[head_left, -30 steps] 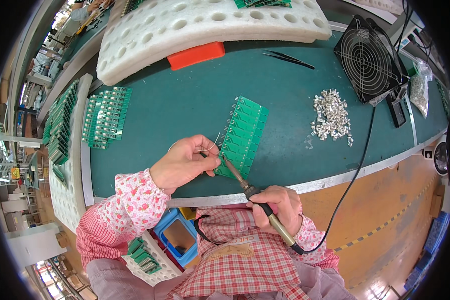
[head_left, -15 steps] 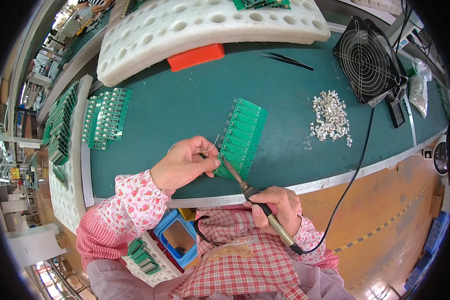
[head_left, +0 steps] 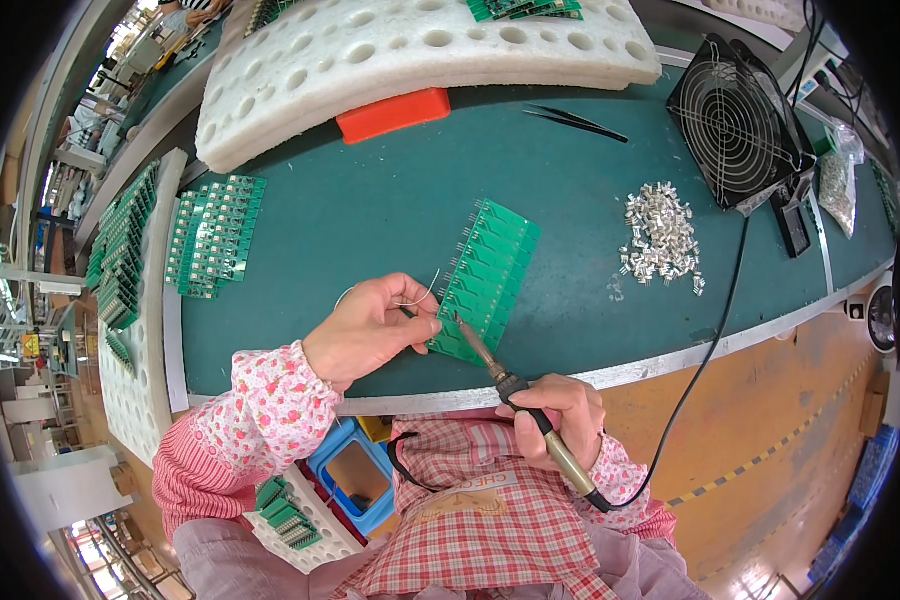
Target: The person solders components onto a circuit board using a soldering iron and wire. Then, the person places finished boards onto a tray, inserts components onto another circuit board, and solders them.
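Observation:
A green circuit board panel (head_left: pixel 492 275) lies slanted on the green table mat, with a row of pins along its left edge. At its lower left corner my left hand (head_left: pixel 362 332) is closed, thumb and fingertips pinching a thin solder wire (head_left: pixel 432 288) that curls up above the fingers. The fingertips are against or just over the board's edge. My right hand (head_left: pixel 562 415) is wrapped round the handle of a soldering iron (head_left: pixel 511 385). Its tip points up and left over the lower part of the board; whether it touches cannot be made out.
White connectors (head_left: pixel 662 235) lie heaped on the right, near a black fan (head_left: pixel 730 125). Black tweezers (head_left: pixel 575 123) and a red block (head_left: pixel 395 115) lie toward the back, by a holed foam slab (head_left: pixel 320 95). More circuit boards (head_left: pixel 213 237) are on the left. The iron's cable (head_left: pixel 705 360) runs rightward.
The iron's tip has shifted slightly to the right and up, away from the left fingertips. The board has moved a little to the right. My left hand has barely moved.

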Available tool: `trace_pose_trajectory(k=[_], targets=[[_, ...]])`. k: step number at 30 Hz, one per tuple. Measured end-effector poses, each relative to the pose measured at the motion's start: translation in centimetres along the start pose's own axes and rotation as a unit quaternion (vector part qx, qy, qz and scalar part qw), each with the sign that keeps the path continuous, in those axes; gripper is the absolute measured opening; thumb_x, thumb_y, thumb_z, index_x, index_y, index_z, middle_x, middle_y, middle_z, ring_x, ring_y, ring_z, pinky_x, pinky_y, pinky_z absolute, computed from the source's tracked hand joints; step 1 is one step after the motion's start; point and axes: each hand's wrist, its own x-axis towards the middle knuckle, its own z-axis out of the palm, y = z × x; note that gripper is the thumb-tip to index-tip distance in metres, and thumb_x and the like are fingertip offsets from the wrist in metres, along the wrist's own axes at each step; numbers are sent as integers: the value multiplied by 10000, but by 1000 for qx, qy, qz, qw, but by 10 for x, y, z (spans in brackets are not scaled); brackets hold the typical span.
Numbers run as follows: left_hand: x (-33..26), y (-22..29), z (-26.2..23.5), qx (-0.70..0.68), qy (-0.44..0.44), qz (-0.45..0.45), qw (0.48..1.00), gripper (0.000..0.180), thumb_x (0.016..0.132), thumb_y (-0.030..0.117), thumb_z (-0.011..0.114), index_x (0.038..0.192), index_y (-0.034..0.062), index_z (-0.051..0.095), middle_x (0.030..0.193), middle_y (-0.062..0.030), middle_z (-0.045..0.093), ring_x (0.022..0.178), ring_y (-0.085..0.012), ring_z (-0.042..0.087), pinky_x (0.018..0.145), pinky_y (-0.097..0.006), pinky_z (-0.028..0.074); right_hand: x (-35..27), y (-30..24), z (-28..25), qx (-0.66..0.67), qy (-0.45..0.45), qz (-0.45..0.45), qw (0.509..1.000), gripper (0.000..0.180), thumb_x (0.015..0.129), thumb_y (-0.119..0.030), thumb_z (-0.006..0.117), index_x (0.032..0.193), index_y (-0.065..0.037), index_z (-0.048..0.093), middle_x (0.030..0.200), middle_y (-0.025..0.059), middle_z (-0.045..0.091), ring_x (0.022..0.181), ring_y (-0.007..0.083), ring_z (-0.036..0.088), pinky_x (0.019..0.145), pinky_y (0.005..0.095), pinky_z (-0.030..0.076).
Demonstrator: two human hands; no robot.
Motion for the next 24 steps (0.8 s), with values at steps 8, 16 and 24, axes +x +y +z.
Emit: trace_pose_trajectory(k=[8, 16, 24], targets=[[0, -1, 0, 4, 0, 9, 1000, 174, 834, 86, 637, 951, 15, 529, 851, -11, 565, 706, -79, 570, 651, -212, 455, 1, 0, 0, -4, -3, -4, 1000, 182, 838, -81, 557, 971, 6, 469, 620, 93, 642, 543, 186, 629, 500, 300, 501], [0, 0, -1, -2, -5, 17, 1000, 160, 829, 71, 629, 938, 16, 524, 857, -11, 558, 714, -81, 566, 661, -213, 457, 1, -1, 0, -8, 1, 4, 1000, 183, 838, -76, 553, 971, 12, 462, 618, 102, 640, 545, 188, 634, 503, 296, 506], [0, -4, -1, -13, 2, 35, 999, 161, 823, 60, 626, 935, 18, 519, 848, -14, 557, 706, -81, 566, 659, -217, 459, -4, -4, 0, -5, 12, 40, 999, 229, 877, -121, 536, 1013, 28, 427, 699, 128, 636, 591, 173, 647, 559, 286, 530]])
